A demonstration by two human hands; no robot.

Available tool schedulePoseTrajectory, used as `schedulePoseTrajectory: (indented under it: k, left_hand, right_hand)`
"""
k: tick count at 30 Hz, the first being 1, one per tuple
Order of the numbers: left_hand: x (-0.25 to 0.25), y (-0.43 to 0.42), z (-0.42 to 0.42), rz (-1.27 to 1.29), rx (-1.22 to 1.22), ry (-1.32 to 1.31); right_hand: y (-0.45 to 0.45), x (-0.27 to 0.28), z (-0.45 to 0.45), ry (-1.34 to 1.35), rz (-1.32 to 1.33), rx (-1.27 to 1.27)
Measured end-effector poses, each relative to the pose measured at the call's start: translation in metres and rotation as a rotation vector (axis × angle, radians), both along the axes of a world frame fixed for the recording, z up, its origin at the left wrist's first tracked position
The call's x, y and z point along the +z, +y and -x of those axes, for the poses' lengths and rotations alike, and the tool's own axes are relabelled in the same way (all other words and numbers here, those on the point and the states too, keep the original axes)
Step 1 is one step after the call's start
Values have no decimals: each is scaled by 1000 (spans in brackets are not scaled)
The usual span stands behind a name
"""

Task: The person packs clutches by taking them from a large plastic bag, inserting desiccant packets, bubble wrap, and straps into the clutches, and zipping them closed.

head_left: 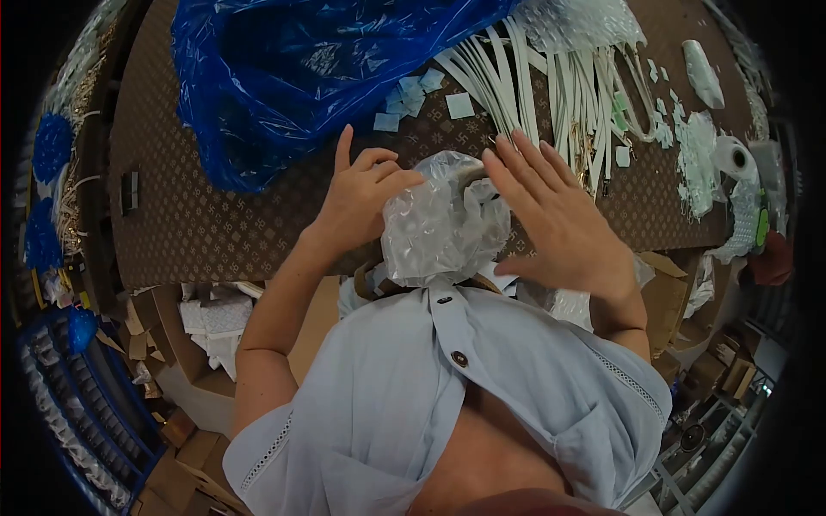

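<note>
A crumpled bundle of clear bubble wrap (pixel 443 228) is at the table's near edge, close against my shirt. Something pale and curved shows through its upper right part, too covered to name. My left hand (pixel 366 193) grips the wrap's left side with bent fingers, one finger sticking up; its thumb is hidden. Over the right side of the bundle is my right hand (pixel 559 219), fingers stretched out and thumb apart. Whether it touches the wrap I cannot tell.
A large blue plastic bag (pixel 284 95) covers the table's far left. White straps with metal ends (pixel 585 112) lie at the back right, near small pale squares (pixel 460 106). A bubble wrap roll (pixel 736 159) sits at the right edge. Cardboard boxes (pixel 189 335) stand below the table.
</note>
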State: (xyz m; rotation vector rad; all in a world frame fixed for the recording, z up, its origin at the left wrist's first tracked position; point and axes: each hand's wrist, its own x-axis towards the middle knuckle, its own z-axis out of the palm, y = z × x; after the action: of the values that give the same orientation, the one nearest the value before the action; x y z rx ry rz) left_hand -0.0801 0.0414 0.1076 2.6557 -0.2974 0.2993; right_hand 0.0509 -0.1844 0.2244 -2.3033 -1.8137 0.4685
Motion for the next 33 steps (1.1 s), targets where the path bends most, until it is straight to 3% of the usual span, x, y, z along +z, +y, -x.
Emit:
schedulePoseTrajectory:
  k: [3,5,9,12,14,18,20,23,26,28,30,31,33]
  left_hand:
    - [-4,-22,3,64,156,-59]
    - [-8,-31,7,227,313,-12]
    - [-23,-44,15,267,416,39]
    - [-27,-58,16,391,603,-41]
    - [-27,-55,21,461,630,251]
    - [-37,-54,16,549,651,386]
    - [-35,-61,12,416,634,337]
    - [-38,-67,12,300,600,400]
    - [-39,-56,15,210,531,253]
    - [-36,-46,14,197,494,241]
    - [-33,-45,13,178,460,241]
    - [-33,-45,12,188,461,159]
    - [-22,-45,4,190,438,76]
  right_hand:
    - [9,-19,33,216,-176,103]
    - [16,-51,45,219,-122,74]
    - [20,-96,43,16,-157,57]
    - [17,-87,20,-37,-125,126]
    - [10,-83,11,48,-60,238]
    - [11,-91,1,241,31,224]
    - [44,-104,1,268,558,151]
    - [67,-157,4,425,678,65]
    - [61,-147,3,482,542,86]
    - [40,-108,-10,502,116,75]
    - [21,-96,-24,424,-311,-237]
    - [15,-100,-28,426,-313,-245]
    - [1,-118,-37,137,-420,-328]
